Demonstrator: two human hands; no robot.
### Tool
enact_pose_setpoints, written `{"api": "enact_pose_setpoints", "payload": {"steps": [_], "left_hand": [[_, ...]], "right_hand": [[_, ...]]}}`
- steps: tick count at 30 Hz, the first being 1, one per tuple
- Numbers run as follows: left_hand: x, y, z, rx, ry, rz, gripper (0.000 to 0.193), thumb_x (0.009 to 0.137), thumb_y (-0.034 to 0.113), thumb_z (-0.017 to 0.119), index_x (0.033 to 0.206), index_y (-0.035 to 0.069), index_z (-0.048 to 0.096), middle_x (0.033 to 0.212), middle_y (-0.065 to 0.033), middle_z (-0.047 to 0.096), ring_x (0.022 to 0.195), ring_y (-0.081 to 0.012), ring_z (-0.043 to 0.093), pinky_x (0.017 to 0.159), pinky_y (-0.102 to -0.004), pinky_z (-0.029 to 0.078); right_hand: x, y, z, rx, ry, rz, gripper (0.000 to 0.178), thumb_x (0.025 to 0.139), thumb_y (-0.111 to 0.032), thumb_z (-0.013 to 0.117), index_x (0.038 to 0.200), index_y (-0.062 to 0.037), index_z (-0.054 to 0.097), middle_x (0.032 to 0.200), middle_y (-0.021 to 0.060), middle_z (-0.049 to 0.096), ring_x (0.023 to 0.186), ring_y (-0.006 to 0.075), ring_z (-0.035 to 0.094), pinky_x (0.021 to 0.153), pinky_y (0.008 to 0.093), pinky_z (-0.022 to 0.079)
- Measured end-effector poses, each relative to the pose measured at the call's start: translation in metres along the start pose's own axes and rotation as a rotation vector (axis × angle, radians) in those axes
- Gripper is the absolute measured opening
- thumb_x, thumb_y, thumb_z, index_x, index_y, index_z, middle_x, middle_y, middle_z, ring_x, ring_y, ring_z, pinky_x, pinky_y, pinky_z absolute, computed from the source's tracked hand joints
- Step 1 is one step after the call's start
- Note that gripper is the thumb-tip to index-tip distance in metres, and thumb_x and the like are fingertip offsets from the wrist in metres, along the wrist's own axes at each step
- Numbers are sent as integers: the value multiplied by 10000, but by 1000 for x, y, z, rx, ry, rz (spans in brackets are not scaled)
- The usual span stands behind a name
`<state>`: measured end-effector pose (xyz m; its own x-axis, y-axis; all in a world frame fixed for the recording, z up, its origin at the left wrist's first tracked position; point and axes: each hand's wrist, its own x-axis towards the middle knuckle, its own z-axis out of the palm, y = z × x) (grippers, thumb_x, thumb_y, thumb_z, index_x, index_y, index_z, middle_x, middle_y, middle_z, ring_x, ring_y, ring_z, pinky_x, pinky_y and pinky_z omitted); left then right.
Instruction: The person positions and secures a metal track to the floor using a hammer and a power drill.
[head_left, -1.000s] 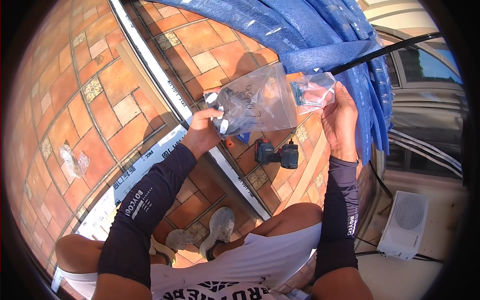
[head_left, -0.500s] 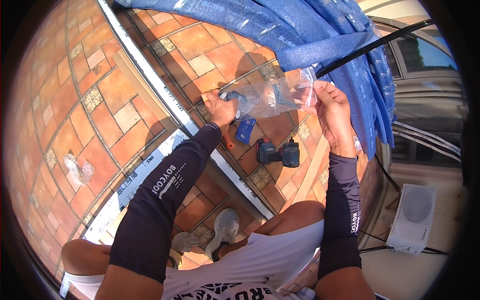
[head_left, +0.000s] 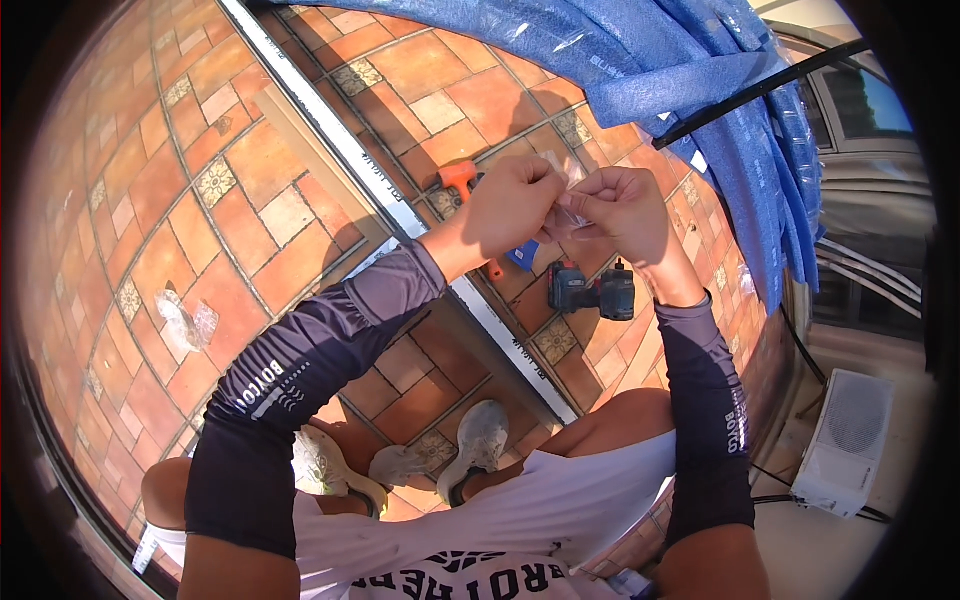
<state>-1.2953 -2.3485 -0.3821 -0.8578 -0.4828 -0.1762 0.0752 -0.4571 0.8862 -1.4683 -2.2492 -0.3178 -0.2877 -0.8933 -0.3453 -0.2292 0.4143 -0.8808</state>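
My left hand (head_left: 515, 205) and my right hand (head_left: 620, 210) meet in front of me, both pinching a small clear plastic bag (head_left: 568, 195) crumpled between the fingers. Most of the bag is hidden by my fingers. Below the hands, on the terracotta tile floor, lie a cordless drill (head_left: 595, 292), a small blue piece (head_left: 522, 257) and an orange tool (head_left: 458, 177), partly hidden behind my left hand. A long white metal profile (head_left: 400, 215) runs diagonally across the tiles under my left forearm.
A big blue foam wrap (head_left: 690, 80) with a black bar (head_left: 760, 92) across it lies at the upper right. A scrap of clear plastic (head_left: 185, 322) rests on the tiles at left. My shoes (head_left: 480, 445) are below; a white box unit (head_left: 845, 440) stands at right.
The clear bag was held spread wide between my hands; both hands have come together and lowered, with the bag now bunched small between my fingers.
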Motion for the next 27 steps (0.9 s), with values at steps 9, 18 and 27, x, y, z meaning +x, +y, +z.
{"api": "enact_pose_setpoints", "payload": {"steps": [9, 18, 27], "left_hand": [[-4, 5, -21, 9, -161, -213, 264, 1071, 207, 605, 1026, -40, 687, 917, -132, 739, 815, -231, 790, 719, -310, 673], [-29, -6, -46, -86, -262, -157, 172, 1069, 147, 612, 1144, 5, 675, 937, -98, 719, 784, -179, 730, 716, -292, 604], [-46, -7, -72, 355, -314, 135, 132, 1081, 117, 669, 1102, -9, 635, 988, -34, 682, 965, -121, 619, 900, -324, 518]], "right_hand": [[-7, -9, 16, -141, -105, 96, 208, 935, -133, 852, 972, 49, 757, 877, 113, 793, 767, 140, 766, 664, 253, 612], [-9, -9, 14, 65, -367, 162, 244, 1004, -211, 801, 1041, 15, 717, 953, 90, 787, 866, 137, 768, 713, 278, 645], [-23, -25, 32, 8, -484, 139, 174, 1048, -144, 723, 1058, 29, 732, 993, 105, 790, 893, 124, 761, 733, 265, 644]]}}
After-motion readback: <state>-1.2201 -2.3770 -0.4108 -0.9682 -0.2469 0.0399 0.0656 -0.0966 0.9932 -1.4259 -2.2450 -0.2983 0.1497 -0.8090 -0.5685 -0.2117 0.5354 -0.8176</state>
